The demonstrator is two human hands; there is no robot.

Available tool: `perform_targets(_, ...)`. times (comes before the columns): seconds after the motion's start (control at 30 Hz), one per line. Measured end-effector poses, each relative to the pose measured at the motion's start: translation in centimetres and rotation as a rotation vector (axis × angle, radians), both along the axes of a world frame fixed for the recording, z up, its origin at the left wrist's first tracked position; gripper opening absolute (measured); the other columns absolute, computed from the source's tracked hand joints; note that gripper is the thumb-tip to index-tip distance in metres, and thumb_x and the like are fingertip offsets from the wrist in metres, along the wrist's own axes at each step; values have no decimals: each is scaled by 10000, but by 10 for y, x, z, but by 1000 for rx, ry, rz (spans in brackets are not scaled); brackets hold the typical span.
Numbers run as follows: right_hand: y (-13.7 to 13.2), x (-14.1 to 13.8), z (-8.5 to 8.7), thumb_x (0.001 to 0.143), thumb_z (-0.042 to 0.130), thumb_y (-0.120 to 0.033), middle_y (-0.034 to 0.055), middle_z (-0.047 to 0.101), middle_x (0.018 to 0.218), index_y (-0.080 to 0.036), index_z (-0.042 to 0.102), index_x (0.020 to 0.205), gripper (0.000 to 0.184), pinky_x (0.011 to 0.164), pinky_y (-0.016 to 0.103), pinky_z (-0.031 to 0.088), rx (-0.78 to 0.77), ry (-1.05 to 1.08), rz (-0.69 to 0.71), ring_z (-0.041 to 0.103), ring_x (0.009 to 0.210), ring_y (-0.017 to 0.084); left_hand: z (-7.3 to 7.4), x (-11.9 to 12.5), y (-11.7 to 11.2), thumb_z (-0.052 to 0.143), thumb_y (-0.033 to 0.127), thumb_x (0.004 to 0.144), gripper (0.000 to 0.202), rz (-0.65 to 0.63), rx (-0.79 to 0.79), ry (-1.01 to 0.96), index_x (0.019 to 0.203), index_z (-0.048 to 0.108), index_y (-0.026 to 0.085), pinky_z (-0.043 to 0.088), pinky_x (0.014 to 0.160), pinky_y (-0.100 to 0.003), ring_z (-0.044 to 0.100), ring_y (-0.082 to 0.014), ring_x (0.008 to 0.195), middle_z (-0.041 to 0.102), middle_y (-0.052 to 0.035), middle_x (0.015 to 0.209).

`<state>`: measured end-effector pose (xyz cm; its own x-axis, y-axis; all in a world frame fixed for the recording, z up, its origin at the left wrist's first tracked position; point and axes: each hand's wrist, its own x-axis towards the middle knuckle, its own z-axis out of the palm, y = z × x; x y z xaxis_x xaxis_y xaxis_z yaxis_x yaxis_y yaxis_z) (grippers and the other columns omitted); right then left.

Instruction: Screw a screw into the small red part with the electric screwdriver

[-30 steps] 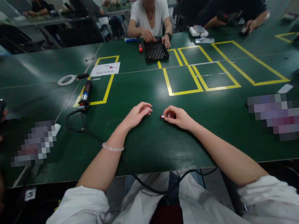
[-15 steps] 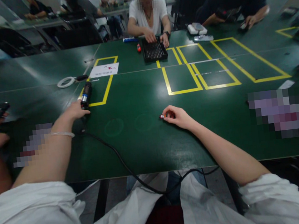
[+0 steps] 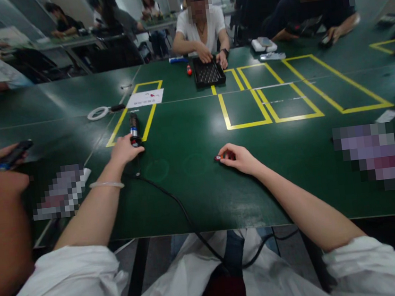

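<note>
Table, dark green, flat-topped (image 3: 261,202). Left hand (image 3: 125,149): at the near end of a black cylindrical tool with a blue band (image 3: 134,123), left of the table's middle; whether the fingers grip it, cannot tell. Right hand (image 3: 238,157): thumb and fingertips pinched on a small red-and-orange piece (image 3: 217,158), well in from the near edge. Black flexible cable (image 3: 175,199): crossing the near edge. White printed card (image 3: 145,98): beyond the tool. Square black tray (image 3: 210,83): by the far edge.
</note>
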<state>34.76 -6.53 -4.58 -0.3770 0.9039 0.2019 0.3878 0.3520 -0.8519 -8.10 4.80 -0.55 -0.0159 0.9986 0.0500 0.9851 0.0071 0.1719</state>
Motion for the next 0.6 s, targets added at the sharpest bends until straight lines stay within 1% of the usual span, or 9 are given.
perform_targets(0.07,0,0,0,821,649,-251,-17,575,716,-163,634,956,162,594,251,392,-1,-6,0,500,607,113,-1,23,-9,704,458,753,741,72,-12,69,1383,496,130,474,914,-404,570,-297,1061,549,-163,1237)
perform_targets(0.1,0,0,0,821,649,-252,-17,575,717,-163,635,957,163,595,251,394,-1,-7,0,502,608,113,-2,35,-14,690,468,754,749,70,-10,84,1401,488,150,476,917,-415,570,-315,1084,534,-167,1256)
perform_targets(0.23,0,1,0,819,652,-253,-18,578,719,-170,635,957,162,599,249,400,-2,-1,3,505,612,113,-4,87,-35,649,482,765,737,-42,20,72,1417,474,186,486,912,-424,550,-341,1132,529,-158,1227)
perform_targets(0.47,2,1,-4,820,648,-260,-15,569,737,-176,633,959,163,613,258,421,15,33,-21,518,626,117,-9,181,-77,626,443,788,705,-264,57,-3,1423,438,204,499,831,-382,536,-312,1097,528,-138,1203)
perform_targets(0.53,3,1,-5,819,648,-267,-20,566,720,-181,625,960,167,608,260,420,14,42,-36,514,617,118,-10,202,-87,628,435,796,724,-322,65,-25,1448,408,211,496,827,-373,527,-307,1100,527,-134,1206)
perform_targets(0.6,3,2,-5,815,646,-273,-25,565,709,-186,607,960,173,598,258,416,15,68,-54,513,609,118,-12,219,-95,628,420,802,733,-388,69,-48,1465,387,217,492,832,-366,519,-302,1106,527,-129,1213)
